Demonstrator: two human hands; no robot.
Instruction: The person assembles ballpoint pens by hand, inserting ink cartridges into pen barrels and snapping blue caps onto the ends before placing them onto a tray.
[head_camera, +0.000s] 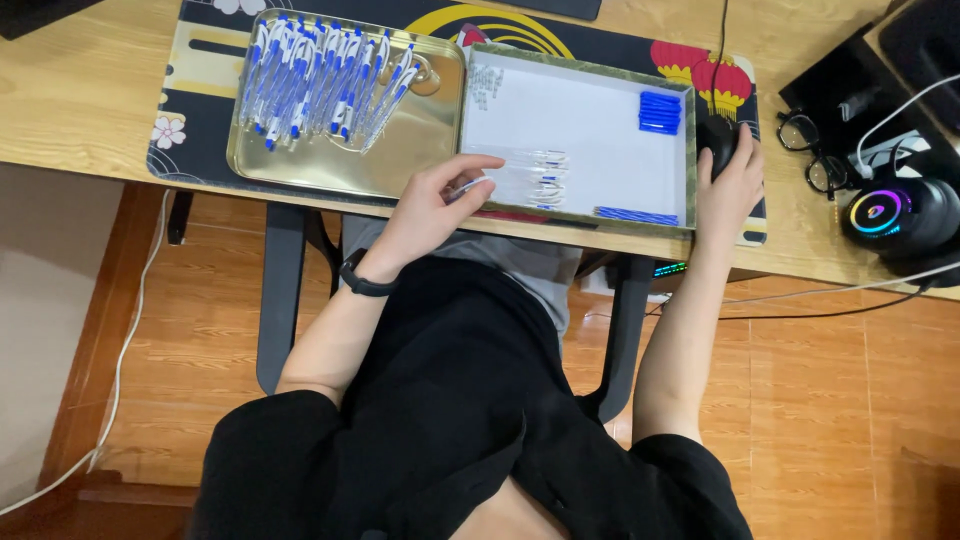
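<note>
Desk wooden; mat beneath trays; floor wood.

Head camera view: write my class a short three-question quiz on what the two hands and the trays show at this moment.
1. True or false: the right hand rests on a black computer mouse.
2. Which holds the heap of assembled blue-and-white plastic pens?
A. the gold metal tray
B. the white-lined rectangular box
3. Fill in: the left hand has a grip on a clear pen ____.

Key:
1. True
2. A
3. barrel
</note>
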